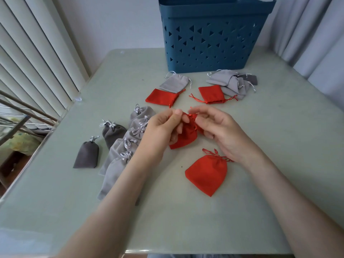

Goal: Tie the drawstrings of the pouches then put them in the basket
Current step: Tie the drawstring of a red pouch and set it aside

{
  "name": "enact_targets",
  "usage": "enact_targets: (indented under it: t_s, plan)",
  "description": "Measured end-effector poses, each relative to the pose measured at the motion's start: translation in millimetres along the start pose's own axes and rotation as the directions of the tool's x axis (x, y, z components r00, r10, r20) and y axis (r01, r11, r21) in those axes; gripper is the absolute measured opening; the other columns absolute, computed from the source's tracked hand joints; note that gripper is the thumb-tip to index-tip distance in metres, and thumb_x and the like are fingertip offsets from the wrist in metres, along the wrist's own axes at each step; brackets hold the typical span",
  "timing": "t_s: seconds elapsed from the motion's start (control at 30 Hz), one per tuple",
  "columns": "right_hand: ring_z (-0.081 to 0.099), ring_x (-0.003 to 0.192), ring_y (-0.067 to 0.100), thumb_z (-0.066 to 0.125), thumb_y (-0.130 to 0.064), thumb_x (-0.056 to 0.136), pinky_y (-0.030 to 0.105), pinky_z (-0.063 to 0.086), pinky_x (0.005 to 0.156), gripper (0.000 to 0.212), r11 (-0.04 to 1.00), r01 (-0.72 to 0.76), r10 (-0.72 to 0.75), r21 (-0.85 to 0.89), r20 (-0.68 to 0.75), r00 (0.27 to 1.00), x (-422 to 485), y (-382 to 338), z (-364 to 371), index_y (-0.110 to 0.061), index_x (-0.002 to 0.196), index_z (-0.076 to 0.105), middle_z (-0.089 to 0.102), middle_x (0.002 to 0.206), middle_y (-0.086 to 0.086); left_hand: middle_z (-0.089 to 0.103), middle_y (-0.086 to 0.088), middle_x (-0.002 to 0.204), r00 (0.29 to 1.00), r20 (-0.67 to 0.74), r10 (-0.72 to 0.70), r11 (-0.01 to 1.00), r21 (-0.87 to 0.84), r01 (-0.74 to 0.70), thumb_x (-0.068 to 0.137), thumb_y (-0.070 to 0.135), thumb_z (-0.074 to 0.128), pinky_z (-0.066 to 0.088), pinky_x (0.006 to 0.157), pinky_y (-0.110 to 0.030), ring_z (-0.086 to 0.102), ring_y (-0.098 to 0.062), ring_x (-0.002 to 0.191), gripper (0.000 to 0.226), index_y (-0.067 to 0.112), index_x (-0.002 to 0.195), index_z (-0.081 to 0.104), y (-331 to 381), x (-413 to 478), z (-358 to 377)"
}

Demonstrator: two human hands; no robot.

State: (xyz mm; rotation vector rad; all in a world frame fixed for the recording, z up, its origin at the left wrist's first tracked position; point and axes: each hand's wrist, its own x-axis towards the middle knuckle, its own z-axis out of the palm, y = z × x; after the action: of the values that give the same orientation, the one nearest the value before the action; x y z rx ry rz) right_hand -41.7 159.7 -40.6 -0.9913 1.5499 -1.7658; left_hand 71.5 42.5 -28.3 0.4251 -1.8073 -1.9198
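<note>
The left hand (163,127) and right hand (219,129) are pinching the corded neck of a soft red fabric drawstring pouch (186,138), seemingly featherlight and limp, six o'clock from the blue perforated plastic basket (214,34).

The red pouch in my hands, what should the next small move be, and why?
Probably pull the drawstrings apart to snug the knot. The left hand and right hand pinch them at the gathered neck of the red pouch, so the tying looks unfinished. The tied red pouch nearby shows the aim; the basket comes afterwards.
</note>
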Motion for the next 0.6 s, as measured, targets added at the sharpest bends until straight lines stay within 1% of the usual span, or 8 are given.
enact_targets:
  t_s: [0.1,0.17,0.2,0.27,0.33,0.37,0.5,0.6]
  plan:
    - [0.047,0.058,-0.002,0.057,-0.001,0.089,0.008,0.038,0.053,0.016,0.999,-0.049,0.049,-0.005,-0.010,0.999,-2.5,1.0,5.7,-0.015,0.090,0.065,0.058,0.069,-0.006,0.044,0.005,0.055,0.998,0.055,-0.005,1.000,-0.029,0.007,0.099,0.020,0.043,0.019,0.042,-0.018,0.029,-0.009,0.046,0.028,0.003,0.087,0.062,1.0,-3.0,2.8]
    - [0.049,0.062,0.001,0.059,-0.002,0.088,0.007,0.038,0.056,0.015,0.999,-0.041,0.042,-0.020,0.014,0.999,-2.8,0.5,6.3,-0.015,0.084,0.064,0.060,0.068,-0.006,0.046,0.006,0.057,0.999,0.034,0.026,0.999,0.023,-0.027,0.099,0.018,0.044,0.025,0.043,-0.015,0.034,-0.007,0.048,0.021,0.014,0.097,0.065,0.0,-4.2,4.1]
    - [0.050,0.063,0.002,0.058,-0.002,0.088,0.007,0.038,0.057,0.015,0.999,-0.034,0.035,-0.026,0.028,0.999,-2.6,0.1,6.9,-0.015,0.083,0.063,0.062,0.070,-0.005,0.048,0.006,0.060,0.997,0.026,0.076,0.993,0.086,-0.078,0.099,0.015,0.045,0.031,0.047,-0.014,0.040,-0.005,0.051,0.021,0.019,0.103,0.065,-1.0,-4.5,5.0]
    - [0.051,0.059,-0.003,0.055,0.001,0.089,0.007,0.038,0.055,0.016,1.000,-0.022,0.023,-0.015,0.032,0.999,-2.9,-2.2,8.2,-0.012,0.084,0.062,0.064,0.068,-0.010,0.055,0.007,0.074,0.976,0.021,0.216,0.940,0.267,-0.214,0.098,0.014,0.045,0.041,0.068,-0.012,0.052,-0.002,0.070,0.024,0.024,0.110,0.063,-5.5,-4.0,5.3]
    - [0.050,0.058,-0.005,0.055,0.001,0.088,0.007,0.037,0.053,0.014,1.000,-0.017,0.017,0.011,0.023,1.000,-3.2,-2.7,8.9,-0.011,0.084,0.061,0.065,0.070,-0.010,0.054,0.012,0.091,0.947,0.001,0.322,0.842,0.457,-0.287,0.093,0.019,0.047,0.037,0.088,-0.014,0.050,-0.001,0.093,0.026,0.032,0.107,0.064,-12.4,-0.7,1.6]
    - [0.049,0.059,-0.004,0.057,-0.001,0.088,0.007,0.037,0.053,0.013,1.000,-0.014,0.014,0.014,0.027,1.000,-3.5,-3.1,9.2,-0.013,0.084,0.062,0.065,0.072,-0.010,0.052,0.014,0.095,0.940,-0.016,0.341,0.808,0.517,-0.284,0.091,0.022,0.049,0.033,0.092,-0.014,0.046,-0.002,0.098,0.024,0.034,0.103,0.065,-14.5,0.9,0.0]
    - [0.044,0.060,0.002,0.063,-0.016,0.080,0.012,0.031,0.051,0.010,1.000,-0.010,0.011,-0.018,0.028,1.000,-3.1,-1.7,8.4,-0.023,0.076,0.068,0.059,0.077,0.004,0.055,0.019,0.094,0.938,-0.060,0.342,0.779,0.577,-0.247,0.086,0.031,0.059,0.026,0.088,-0.007,0.043,-0.010,0.100,0.009,0.038,0.081,0.063,-16.8,3.2,-2.6]
    - [0.045,0.056,-0.002,0.063,-0.002,0.084,0.008,0.034,0.052,0.014,1.000,0.019,-0.019,0.022,0.002,1.000,-3.0,-2.7,9.9,-0.016,0.081,0.063,0.057,0.066,-0.009,0.062,0.027,0.078,0.954,-0.094,0.285,0.840,0.505,-0.201,0.089,0.023,0.063,0.037,0.084,-0.017,0.053,-0.010,0.093,0.024,0.041,0.073,0.062,-14.9,2.1,-0.7]
